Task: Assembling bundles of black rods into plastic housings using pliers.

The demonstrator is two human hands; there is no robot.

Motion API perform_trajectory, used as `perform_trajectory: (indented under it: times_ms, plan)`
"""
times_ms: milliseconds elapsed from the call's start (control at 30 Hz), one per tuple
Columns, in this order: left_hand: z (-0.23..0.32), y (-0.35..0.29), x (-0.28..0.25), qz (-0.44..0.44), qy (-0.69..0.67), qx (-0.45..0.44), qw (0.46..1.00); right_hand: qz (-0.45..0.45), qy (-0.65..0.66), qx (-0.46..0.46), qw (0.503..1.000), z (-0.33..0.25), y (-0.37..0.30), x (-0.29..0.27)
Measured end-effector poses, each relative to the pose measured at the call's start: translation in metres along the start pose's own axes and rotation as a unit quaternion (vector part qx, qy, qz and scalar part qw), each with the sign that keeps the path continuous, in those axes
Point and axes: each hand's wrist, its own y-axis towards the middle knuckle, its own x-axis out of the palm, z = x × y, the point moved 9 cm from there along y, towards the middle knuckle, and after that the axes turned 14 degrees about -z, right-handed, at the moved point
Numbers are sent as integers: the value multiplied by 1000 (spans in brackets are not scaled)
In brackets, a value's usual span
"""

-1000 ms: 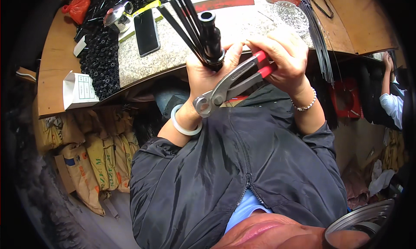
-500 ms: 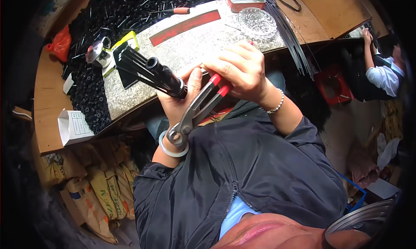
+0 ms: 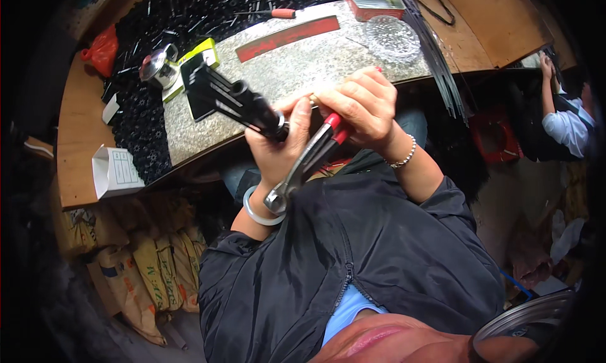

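My left hand [image 3: 278, 158] is wrapped round what looks like a folded umbrella frame [image 3: 252, 105], a black tube with slim black ribs fanning toward the upper left. In my right hand [image 3: 363, 104] is a pair of pliers [image 3: 309, 156] with red grips. Its metal head points back toward my left wrist, over a pale bangle [image 3: 257, 213]. The thumb and fingertips of both hands meet above the bench edge. Something small seems pinched there, too small to make out.
A speckled stone slab [image 3: 208, 132] lies before me, bearing a red strip [image 3: 287, 38], a glass dish [image 3: 391, 38] and a red tin [image 3: 375, 6]. Black parts [image 3: 142, 136] heap behind and left. A white box [image 3: 117, 170] stands left; another person [image 3: 565, 120] sits far right.
The whole view has shifted, so the bench sits further right in it. The pliers have turned a little in my right hand, and their handles appear closer together. Both hands keep their hold.
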Motion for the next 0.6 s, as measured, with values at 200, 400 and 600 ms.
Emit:
perform_trajectory:
  times_ms: [200, 400, 600]
  plan:
    - [-1, -2, -5, 21, -13, -15, 1000, -29, -6, 7, 1000, -1, 8, 3]
    - [-6, -3, -10, 21, 26, -49, 998, -25, -12, 2, 1000, -2, 7, 6]
    - [3, -5, -8, 22, 26, 6, 999, -13, -9, -7, 1000, -8, 7, 5]
